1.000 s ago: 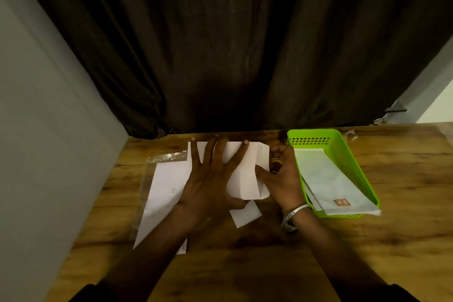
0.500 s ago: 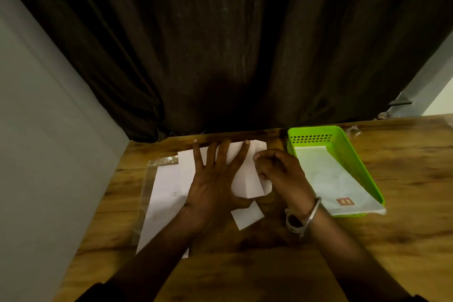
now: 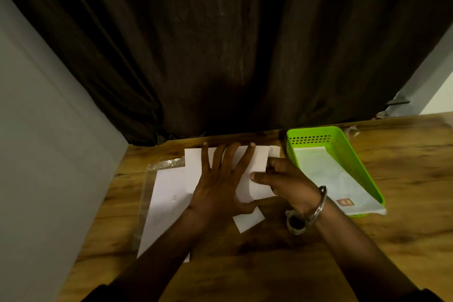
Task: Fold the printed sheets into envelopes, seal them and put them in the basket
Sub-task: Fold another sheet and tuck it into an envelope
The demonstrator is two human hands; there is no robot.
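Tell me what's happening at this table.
A person is folding a white paper sheet on the wooden table. The left hand presses it flat with spread fingers, while the right hand grips its right flap, folding it over. The green plastic basket to the right already holds a finished white envelope.

A wooden bench (image 3: 367,252) is spread across the lower frame, on which a clear plastic sleeve (image 3: 147,193) at centre-left, a folded sheet (image 3: 257,167) and a small paper piece (image 3: 248,222) at centre, and a green basket (image 3: 343,144) at right are laid.

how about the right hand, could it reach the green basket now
Probably yes: the green basket sits just beside the right hand with nothing between, though that hand pinches the folded sheet.
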